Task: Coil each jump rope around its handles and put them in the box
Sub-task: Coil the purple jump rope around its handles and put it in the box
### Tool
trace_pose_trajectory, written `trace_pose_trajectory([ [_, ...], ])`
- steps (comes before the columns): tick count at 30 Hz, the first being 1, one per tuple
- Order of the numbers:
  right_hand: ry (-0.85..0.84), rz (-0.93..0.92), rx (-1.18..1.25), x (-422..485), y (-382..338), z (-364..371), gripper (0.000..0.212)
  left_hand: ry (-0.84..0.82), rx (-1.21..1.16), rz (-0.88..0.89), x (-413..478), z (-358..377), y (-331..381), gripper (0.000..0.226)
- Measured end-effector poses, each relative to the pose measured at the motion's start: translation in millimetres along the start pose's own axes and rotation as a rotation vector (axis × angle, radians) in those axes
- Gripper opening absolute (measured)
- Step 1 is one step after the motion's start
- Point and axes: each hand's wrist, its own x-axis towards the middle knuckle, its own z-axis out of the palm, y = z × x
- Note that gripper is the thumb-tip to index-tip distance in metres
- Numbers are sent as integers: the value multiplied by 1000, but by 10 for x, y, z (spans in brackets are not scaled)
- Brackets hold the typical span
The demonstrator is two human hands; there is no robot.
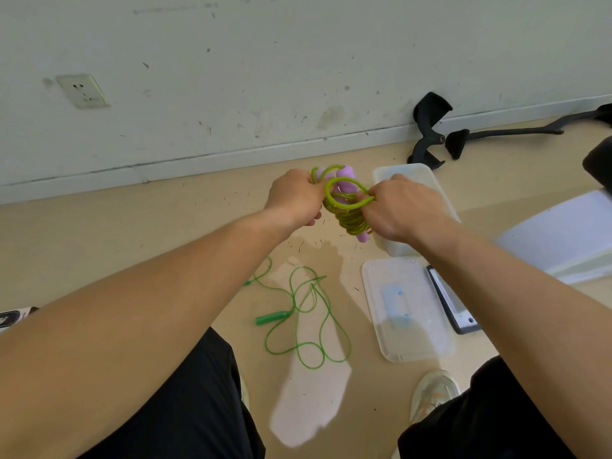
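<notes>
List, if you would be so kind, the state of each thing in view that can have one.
Purple-handled rope: mostly coiled round its handles, last loop loose, held up.
Left hand: grips the handles.
Right hand: pinches the loose loop.
Green rope: uncoiled, sprawled on the floor.
Box: open, lid off.
Lid: flat on the floor.
Wall socket: nothing plugged in.

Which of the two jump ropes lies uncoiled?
The green-handled rope, sprawled loose on the floor. The purple-handled rope is wound round its handles, held between the left hand and right hand.
</notes>
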Motion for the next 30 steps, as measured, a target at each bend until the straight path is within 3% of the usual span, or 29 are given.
trace_pose_trajectory([
  [3, 32, -15, -37, 10, 8, 36, 14, 2, 24, 8, 10, 26, 10, 35],
  [9, 211, -184, 125, -22, -55, 125, 11, -68, -1, 3, -18, 70, 12, 27],
  [15, 283, -168, 498, -4, -49, 77, 15, -109, -123, -5, -103, 155, 39, 28],
  [18, 243, -143, 650, -2, -68, 73, 10, -139, -150, 7, -116, 145, 46, 23],
  [24, 65, -143, 851, 11, 7, -38, 41, -201, -166, 5, -121, 124, 72, 41],
  [28, -2, -167, 863, -22, 31, -75, 73, -273, -168, 56, -122, 51, 52, 37],
  [30, 52, -206, 818, -28, 27, -69, 56, -301, -198, 59, -131, 22, 57, 43],
])
